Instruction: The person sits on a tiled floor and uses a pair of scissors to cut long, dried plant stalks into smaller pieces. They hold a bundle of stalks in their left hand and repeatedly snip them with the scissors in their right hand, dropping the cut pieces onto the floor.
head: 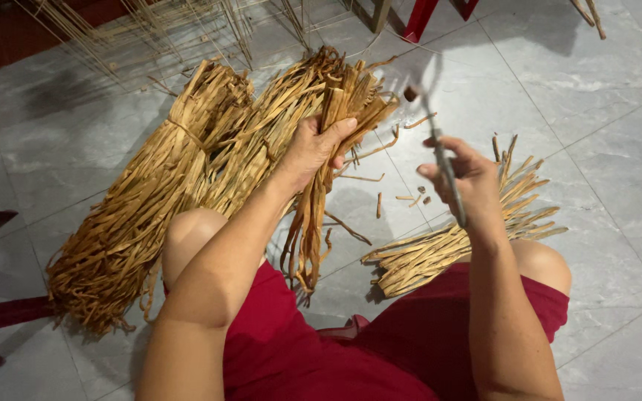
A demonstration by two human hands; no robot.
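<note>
Head view: at frame centre, the left hand [312,148] clenches a bunch of dried strips [319,178] upright, ends raised toward scissors [440,148] gripped in the right hand [464,174].

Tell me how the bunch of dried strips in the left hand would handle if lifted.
Probably floppy: the bunch of strips droops below the left hand. Likely light, since one hand holds it. Loose ends may shed; bits lie on the floor.

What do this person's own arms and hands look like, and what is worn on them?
Both forearms are bare to above the elbow, with no sleeves in view. The left hand and right hand wear no gloves, and no rings, watch or bracelets show. A red garment covers the lap below the arms.
</note>
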